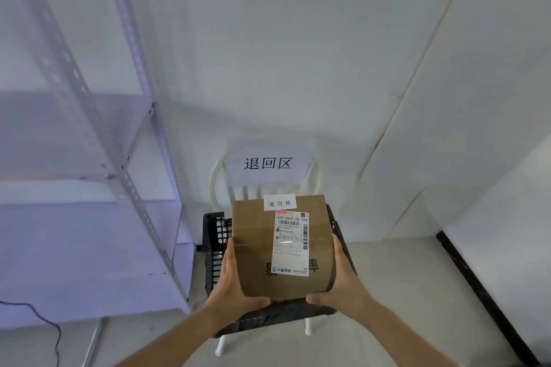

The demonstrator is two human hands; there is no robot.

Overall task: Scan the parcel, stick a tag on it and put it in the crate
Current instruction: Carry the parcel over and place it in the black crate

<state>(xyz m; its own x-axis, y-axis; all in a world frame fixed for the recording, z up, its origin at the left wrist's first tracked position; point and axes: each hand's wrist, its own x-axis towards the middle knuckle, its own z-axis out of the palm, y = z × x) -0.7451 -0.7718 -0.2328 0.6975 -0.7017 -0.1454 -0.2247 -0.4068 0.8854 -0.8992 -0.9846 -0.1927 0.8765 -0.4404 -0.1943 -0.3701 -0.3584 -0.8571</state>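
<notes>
Head view, looking down. Both hands carried the parcel [283,247] directly over the black crate [213,243], which sat on the seat of a white chair [219,179]. The left hand [231,283] pressed flat on the parcel's 9 o'clock side, thumb wrapped under the near corner; the right hand [340,280] mirrored it at 3 o'clock. Each grip was spread wide and clamped against a side wall, not pinching. Neither hand was nearer than the other; the load sat evenly between them.

The key relation: the crate lay straight beneath the parcel, its rim showing at 9, 3 and 6 o'clock around the box. The parcel's long axis ran 12 to 6, seemingly in line with the crate's. My reading was that a plain lowering would seat it, with fingers at risk of catching the mesh walls.

Parcel: brown cardboard box, taped seam across the top, printed shipping label [290,243] with barcodes, and a small white tag [279,202] already stuck at its 12 o'clock edge. A paper sign [268,162] hung on the chair back. Scan and tagging looked complete.
</notes>
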